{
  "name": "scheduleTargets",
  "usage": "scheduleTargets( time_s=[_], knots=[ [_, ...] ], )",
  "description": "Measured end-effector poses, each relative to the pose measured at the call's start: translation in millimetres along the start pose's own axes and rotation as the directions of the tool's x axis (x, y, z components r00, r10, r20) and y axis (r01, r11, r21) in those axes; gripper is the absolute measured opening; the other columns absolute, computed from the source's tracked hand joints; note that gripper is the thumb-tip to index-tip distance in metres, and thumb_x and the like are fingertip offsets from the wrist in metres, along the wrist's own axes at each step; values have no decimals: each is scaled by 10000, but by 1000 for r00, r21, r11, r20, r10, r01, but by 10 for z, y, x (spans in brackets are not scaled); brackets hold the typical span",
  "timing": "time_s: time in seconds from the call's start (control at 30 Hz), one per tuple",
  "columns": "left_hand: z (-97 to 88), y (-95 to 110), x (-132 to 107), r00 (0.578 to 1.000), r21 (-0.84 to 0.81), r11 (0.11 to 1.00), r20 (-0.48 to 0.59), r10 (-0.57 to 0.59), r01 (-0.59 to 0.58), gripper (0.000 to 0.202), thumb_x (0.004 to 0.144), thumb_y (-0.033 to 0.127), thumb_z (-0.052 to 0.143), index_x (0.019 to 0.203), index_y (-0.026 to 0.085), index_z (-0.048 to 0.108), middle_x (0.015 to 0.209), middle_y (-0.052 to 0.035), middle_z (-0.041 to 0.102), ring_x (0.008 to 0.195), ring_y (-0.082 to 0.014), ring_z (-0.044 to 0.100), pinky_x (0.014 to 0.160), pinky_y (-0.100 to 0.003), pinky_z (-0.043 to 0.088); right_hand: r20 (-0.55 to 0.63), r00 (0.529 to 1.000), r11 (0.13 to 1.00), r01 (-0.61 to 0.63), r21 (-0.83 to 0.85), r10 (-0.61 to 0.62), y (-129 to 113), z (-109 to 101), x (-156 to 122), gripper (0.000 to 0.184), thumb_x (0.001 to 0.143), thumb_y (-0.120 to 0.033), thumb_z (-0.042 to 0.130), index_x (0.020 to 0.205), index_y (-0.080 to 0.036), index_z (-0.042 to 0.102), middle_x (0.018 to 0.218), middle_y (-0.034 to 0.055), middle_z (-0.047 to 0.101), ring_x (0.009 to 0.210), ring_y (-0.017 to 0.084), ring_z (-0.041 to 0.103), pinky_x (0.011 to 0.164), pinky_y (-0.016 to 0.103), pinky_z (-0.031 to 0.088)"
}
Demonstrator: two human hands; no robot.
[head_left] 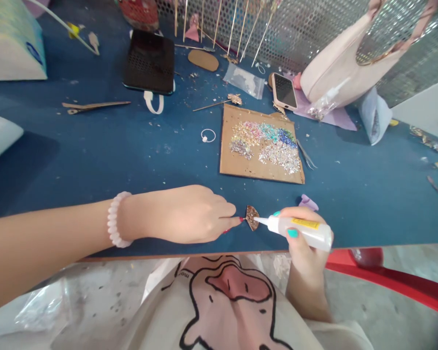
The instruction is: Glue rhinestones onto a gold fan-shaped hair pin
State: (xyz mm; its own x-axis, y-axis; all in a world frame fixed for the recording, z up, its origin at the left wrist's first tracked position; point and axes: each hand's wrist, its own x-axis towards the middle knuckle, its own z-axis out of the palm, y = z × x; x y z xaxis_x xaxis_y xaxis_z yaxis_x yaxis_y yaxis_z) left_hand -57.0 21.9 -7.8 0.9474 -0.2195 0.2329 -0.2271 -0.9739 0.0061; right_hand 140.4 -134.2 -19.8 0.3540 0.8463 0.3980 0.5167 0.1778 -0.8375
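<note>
Stretching palm-down, the left hand (193, 216) points at a brown fan-shaped ornament (251, 218), its grip hidden; lower right, the right hand (302, 238) clasps a white plastic bottle (316, 234).

Is wearing a bracelet of pale pink, rounded beads (118, 219) on the left wrist; is showing red polish (241, 219) on the nails of the left hand (195, 216) and turquoise polish (292, 233) on the right hand (306, 257); is sporting an off-white top (153, 321), bearing a black-outlined pink cartoon animal (226, 313) and small dark lettering (184, 275)
</note>
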Motion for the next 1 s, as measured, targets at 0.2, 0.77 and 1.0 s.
scheduleTargets(
  time_s=[0.2,0.77,1.0],
  knots=[
    [21,-6,-1,999,-31,1000,-42,3,-4,324,857,191,529,1162,250,620,704,13,580,562,-164,485,455,-328,424,-12,1000,1000,-2,13,2,-12,-1,-2,158,821,-367,623,846,-220,676,734,-13,670,624,121,612,546,239,447],
    [0,-6,-11,999,-64,998,-31,13,-15,258,950,159,430,1140,117,599,705,-1,513,575,-151,459,482,-313,349,-5,1000,1000,-6,31,6,24,-7,-20,150,825,-353,619,861,-221,681,764,-16,686,633,114,626,557,226,463],
    [-8,-1,-5,1000,-33,999,-15,21,-21,294,942,173,427,1180,142,597,708,-5,546,586,-150,501,483,-306,404,-9,1000,1000,-2,29,2,26,0,-23,146,831,-351,610,847,-222,679,748,-9,681,627,127,624,540,234,463]
  ],
)
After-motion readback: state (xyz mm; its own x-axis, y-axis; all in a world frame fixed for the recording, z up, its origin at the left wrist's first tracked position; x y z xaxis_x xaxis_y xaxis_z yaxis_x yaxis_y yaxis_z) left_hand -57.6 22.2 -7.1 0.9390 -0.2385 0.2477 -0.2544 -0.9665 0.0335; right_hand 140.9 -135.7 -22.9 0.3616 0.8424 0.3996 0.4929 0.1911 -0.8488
